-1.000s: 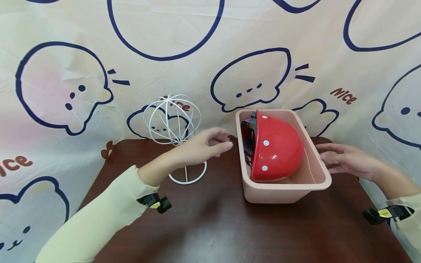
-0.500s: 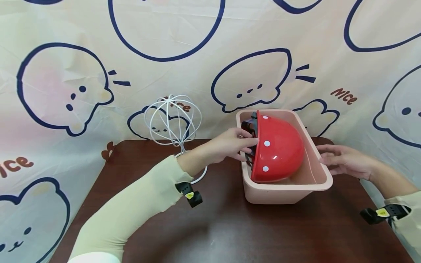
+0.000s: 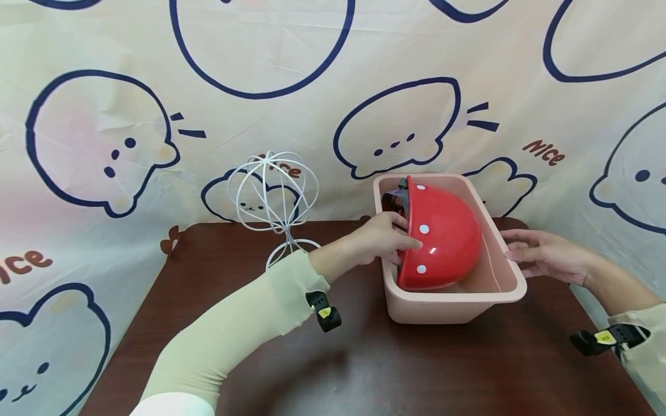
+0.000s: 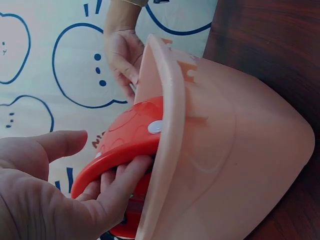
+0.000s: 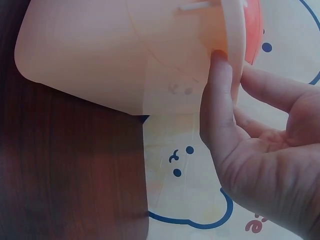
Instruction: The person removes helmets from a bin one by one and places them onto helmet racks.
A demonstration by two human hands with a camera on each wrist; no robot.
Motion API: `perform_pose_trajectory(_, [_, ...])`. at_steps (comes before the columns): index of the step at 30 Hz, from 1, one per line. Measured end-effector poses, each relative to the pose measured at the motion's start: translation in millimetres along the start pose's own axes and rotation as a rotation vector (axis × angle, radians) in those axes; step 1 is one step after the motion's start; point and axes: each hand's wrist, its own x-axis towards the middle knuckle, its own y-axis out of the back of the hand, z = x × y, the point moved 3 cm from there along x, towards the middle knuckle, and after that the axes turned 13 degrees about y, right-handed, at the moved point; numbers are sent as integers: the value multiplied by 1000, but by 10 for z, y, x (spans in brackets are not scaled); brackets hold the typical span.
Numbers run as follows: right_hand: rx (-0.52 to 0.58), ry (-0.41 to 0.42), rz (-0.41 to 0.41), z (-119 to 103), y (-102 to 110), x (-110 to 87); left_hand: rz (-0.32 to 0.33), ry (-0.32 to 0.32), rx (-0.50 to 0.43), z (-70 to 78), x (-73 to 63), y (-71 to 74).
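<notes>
A red helmet (image 3: 446, 237) with white dots lies on its side in a pink plastic bin (image 3: 442, 309), its opening facing left. My left hand (image 3: 387, 238) holds the helmet's left edge, fingers inside the shell and thumb over the outside. In the left wrist view the fingers (image 4: 117, 182) reach under the helmet's rim, their tips partly hidden by the bin wall. At the bin's right side, my right hand (image 3: 554, 254) grips the rim. Dark straps (image 3: 392, 202) show inside the helmet. The right wrist view shows the thumb (image 5: 275, 90) and forefinger on either side of the bin's rim.
A white wire stand (image 3: 285, 228) with a round cage top stands left of the bin, behind my left forearm. Both stand on a dark brown table (image 3: 416, 370). A cartoon-printed cloth (image 3: 291, 121) hangs close behind the table.
My left hand has moved right, from beside the wire stand to the helmet, and its fingers have gone inside the helmet's edge. The right hand, bin and helmet have stayed nearly still.
</notes>
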Motion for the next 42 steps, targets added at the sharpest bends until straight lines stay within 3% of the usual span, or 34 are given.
perform_pose_trajectory(8, [-3,7,-6,-10,16,3,76,-78,12,-35,40,-54])
perform_pose_trajectory(20, [-15,1,0,-13,16,5,31,-180,-15,-129,82,-79])
perform_pose_trajectory(28, [-2,3,9,6,4,11,69,-225,-23,-149,96,-104])
perform_pose_trajectory(34, [1,5,18,6,1,7,151,-218,-32,-110,63,-116])
perform_pose_trajectory(42, [-14,-8,28,-4,-10,5,183,-197,-94,-10,-5,-27])
